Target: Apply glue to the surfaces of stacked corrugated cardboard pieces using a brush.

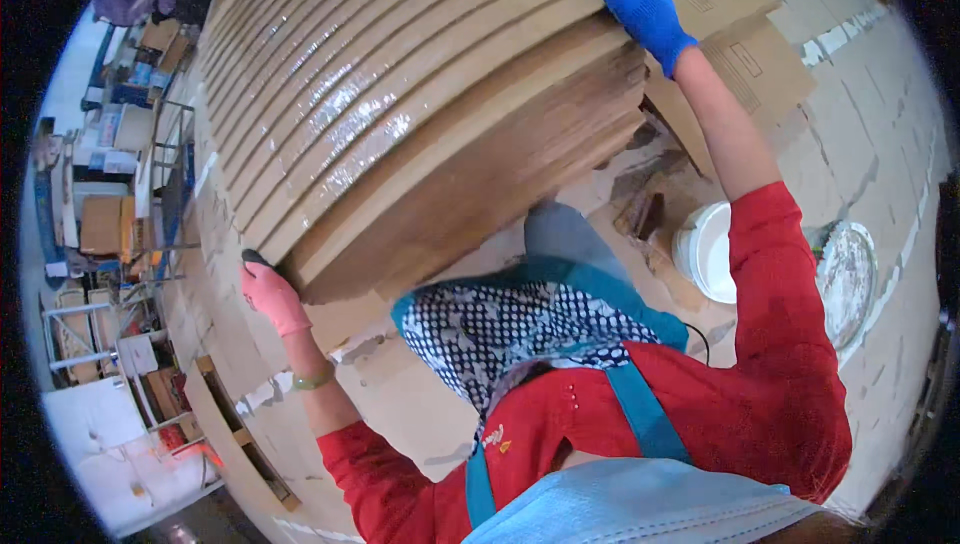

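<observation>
Sheets (450, 54), brown and fanned in a stack, are lying toward eleven o'clock; the pink-gloved left hand (275, 296) is gripping their seven-o'clock corner, the blue-gloved right hand (645, 16) their two-o'clock corner.

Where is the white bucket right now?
In the head view, the white bucket is right of centre on the floor, partly hidden by the right red sleeve.

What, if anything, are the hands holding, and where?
The fanned cardboard stack, by opposite near corners: left hand at the left, right hand at the right.
</observation>
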Available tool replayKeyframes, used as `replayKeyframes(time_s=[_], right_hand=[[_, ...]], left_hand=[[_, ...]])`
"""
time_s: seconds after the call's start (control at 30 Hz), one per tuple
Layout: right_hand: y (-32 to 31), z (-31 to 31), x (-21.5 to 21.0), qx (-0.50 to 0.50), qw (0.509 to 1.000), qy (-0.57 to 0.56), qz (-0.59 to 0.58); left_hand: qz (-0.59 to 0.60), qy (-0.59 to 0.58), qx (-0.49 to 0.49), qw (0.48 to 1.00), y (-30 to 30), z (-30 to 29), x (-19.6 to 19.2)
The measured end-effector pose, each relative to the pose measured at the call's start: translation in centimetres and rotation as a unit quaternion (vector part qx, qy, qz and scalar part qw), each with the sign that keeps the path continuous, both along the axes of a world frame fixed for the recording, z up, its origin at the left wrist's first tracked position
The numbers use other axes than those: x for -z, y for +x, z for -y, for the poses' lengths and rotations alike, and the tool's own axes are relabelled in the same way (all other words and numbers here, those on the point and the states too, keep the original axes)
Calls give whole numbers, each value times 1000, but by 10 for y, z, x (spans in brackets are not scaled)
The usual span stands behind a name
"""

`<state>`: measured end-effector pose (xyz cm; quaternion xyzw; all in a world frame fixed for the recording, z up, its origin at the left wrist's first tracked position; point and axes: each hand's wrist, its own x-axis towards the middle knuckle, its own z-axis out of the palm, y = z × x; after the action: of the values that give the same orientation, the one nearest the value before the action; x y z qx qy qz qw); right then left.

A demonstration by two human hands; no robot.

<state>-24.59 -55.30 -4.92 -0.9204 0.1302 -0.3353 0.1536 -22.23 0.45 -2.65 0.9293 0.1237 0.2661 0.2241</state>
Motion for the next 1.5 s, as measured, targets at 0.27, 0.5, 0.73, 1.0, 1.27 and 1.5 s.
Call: replayKeyframes(time_s=[0.27,0.5,0.73,1.0,1.27,1.5], right_hand=[[-7,-10,-5,23,969,248,12],[-8,-12,-1,0,969,229,88],[-9,-12,2,-15,965,246,92],[-6,-10,4,-13,968,222,119],[-5,-3,6,-17,963,248,109],[-8,-3,5,-41,961,258,85]], left_hand=[[48,-10,-1,999,-2,-2,8],[27,-15,-48,998,-6,6,3],[53,-3,-71,996,-3,3,8],[73,-19,-87,993,-6,10,10],[87,-80,-80,990,-11,19,4],[89,-131,-51,986,-17,18,9]])
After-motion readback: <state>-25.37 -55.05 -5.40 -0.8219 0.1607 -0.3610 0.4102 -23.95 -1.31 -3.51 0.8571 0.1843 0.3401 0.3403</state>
